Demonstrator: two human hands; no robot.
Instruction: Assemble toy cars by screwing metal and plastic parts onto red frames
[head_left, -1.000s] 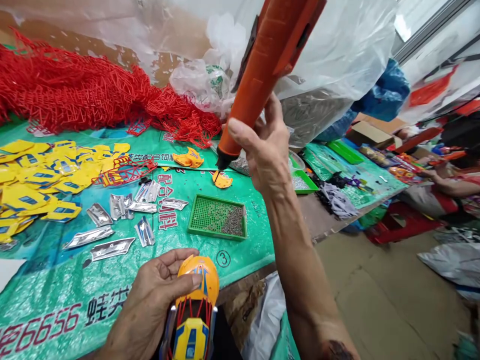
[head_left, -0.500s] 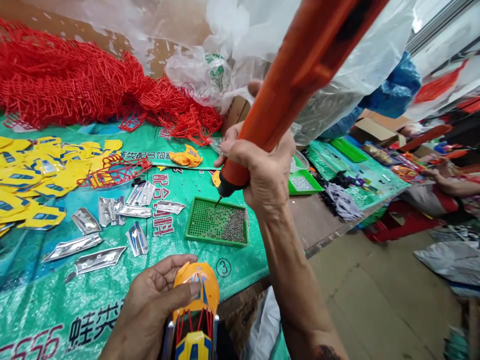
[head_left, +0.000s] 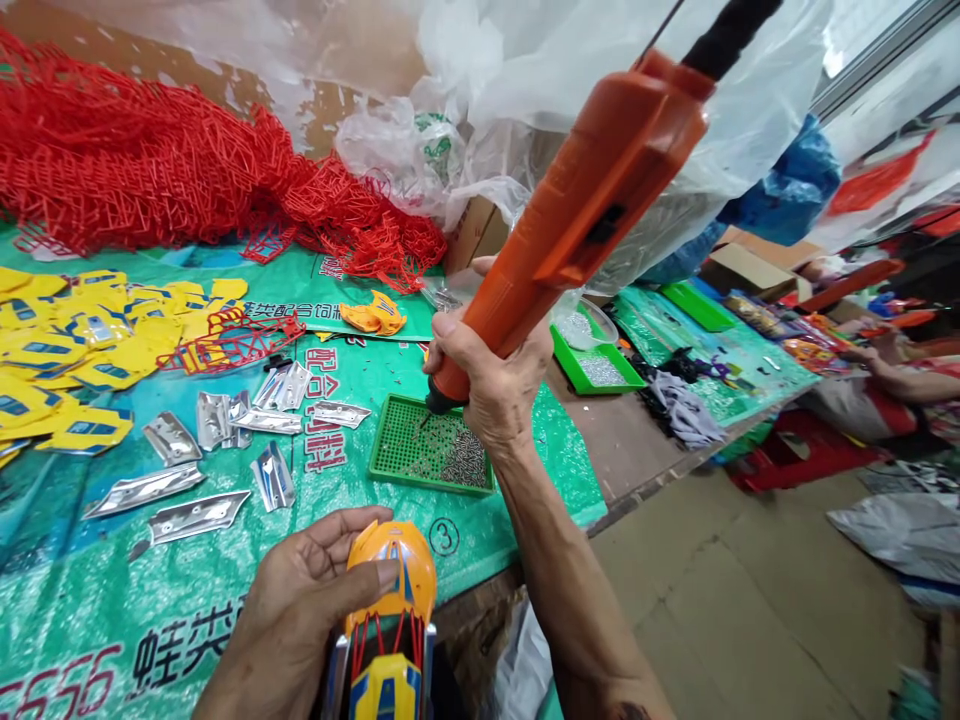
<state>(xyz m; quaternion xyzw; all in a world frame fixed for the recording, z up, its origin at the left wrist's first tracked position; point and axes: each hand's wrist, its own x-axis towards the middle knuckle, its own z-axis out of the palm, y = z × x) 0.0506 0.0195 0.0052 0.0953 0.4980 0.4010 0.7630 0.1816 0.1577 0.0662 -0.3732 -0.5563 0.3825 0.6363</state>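
My left hand (head_left: 315,590) grips a toy car (head_left: 397,570) with an orange hood, a yellow-and-blue roof and red bars, thumb pressed on the hood. The car's rear runs out of the picture at the bottom. Wrapped round an orange electric screwdriver (head_left: 555,220) is my right hand (head_left: 502,375). The tool slants down to the left, its black nose and thin bit over a green perforated tray (head_left: 390,470). Small dark screws (head_left: 463,458) are heaped in the tray's right part. I cannot tell whether the bit touches any screw.
Silver plastic parts (head_left: 199,515) lie left of the tray, with yellow car shells (head_left: 90,430) beyond. Red plastic frames (head_left: 150,160) are piled at the back. Another green tray (head_left: 600,370) holds small silvery pieces. A co-worker's arm (head_left: 892,360) shows at far right.
The screwdriver and my right hand have moved slightly left and lower, bringing the nose nearer the tray. More of the tool's top end shows. My left hand and the car have barely moved.
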